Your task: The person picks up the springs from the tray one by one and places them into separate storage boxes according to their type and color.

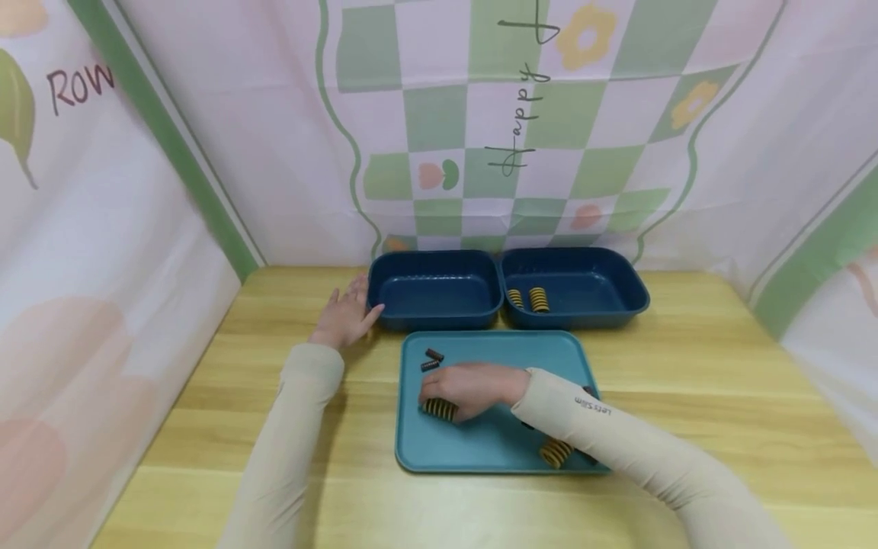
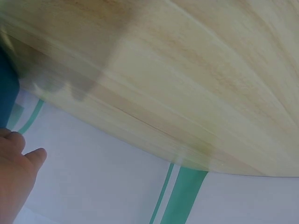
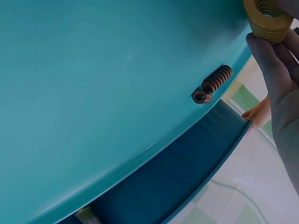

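My right hand (image 1: 473, 387) pinches a thick yellow coil spring (image 1: 440, 410) above or on the left part of a teal tray (image 1: 473, 454); whether the spring touches the tray is hard to tell. In the right wrist view, thumb and fingers hold the yellow spring's side, its round end showing. Two small dark brown springs (image 1: 430, 366) lie on the tray just beyond this hand. Another yellow spring (image 1: 555, 452) lies near the tray's front right, partly under the sleeve. My left hand (image 1: 344, 314), fingers extended, rests against the left end of a dark blue bin (image 1: 439, 320).
A second dark blue bin (image 1: 610, 316) stands to the right of the first, with two yellow springs (image 1: 539, 300) inside at its left. Behind both bins hangs a patterned cloth (image 1: 439, 122). Some dark pieces near the tray's right side are mostly hidden by my right forearm.
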`<state>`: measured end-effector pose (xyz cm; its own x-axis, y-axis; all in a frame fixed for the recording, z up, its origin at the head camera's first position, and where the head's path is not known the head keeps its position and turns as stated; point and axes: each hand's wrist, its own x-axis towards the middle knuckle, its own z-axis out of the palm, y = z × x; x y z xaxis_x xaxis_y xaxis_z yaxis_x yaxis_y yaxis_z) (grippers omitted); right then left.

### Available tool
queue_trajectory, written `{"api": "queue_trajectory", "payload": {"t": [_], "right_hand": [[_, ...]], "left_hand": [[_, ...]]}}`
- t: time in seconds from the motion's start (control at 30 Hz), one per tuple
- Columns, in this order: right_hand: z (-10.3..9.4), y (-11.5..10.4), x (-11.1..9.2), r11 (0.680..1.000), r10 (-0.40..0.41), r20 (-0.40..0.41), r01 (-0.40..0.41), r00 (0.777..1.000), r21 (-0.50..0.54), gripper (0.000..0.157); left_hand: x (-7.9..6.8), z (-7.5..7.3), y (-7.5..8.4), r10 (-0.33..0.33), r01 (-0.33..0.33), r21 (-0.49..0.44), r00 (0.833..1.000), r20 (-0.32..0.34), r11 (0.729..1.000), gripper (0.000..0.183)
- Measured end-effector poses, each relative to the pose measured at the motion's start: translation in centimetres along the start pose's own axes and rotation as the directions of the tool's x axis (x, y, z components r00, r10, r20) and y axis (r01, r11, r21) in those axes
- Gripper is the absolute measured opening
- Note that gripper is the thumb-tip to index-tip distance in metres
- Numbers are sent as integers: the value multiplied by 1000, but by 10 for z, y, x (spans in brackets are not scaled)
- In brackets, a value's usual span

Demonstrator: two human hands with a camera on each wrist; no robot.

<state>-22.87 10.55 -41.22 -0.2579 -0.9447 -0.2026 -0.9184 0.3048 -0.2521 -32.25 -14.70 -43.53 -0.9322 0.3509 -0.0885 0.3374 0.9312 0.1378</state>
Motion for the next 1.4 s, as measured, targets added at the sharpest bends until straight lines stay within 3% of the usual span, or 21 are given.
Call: {"api": "queue_trajectory", "payload": {"t": [0.4, 0.63, 0.77, 0.9, 1.0, 1.27, 1.4], "right_hand": [[6, 8, -4, 990, 55, -41, -49, 998, 134, 49], [7, 13, -17, 950, 64, -86, -35, 994, 309, 50], [-1, 13, -27, 879, 98, -131, -24, 987, 476, 51], [-15, 14, -38, 765, 149, -201, 16, 968, 644, 53], [-26, 15, -49, 696, 195, -273, 63, 942, 715, 53], [-45, 20, -72, 566, 304, -356, 134, 884, 814, 53], [-50, 22, -77, 531, 343, -373, 150, 862, 834, 54]], "left_hand": [[-1, 3, -1, -4, 4, 8, 1000, -6, 1000, 74], [-1, 2, -1, -11, 11, 13, 1000, 15, 1000, 74], [-1, 1, 0, -9, 9, 9, 1000, 7, 1000, 74], [-1, 1, 0, -6, 6, 3, 1000, 1, 1000, 75], [-1, 2, 0, -9, 9, 5, 1000, 2, 1000, 75], [0, 3, 0, -19, 19, -4, 1000, 1, 1000, 73], [-1, 1, 1, -18, 18, -8, 1000, -10, 1000, 73]]}}
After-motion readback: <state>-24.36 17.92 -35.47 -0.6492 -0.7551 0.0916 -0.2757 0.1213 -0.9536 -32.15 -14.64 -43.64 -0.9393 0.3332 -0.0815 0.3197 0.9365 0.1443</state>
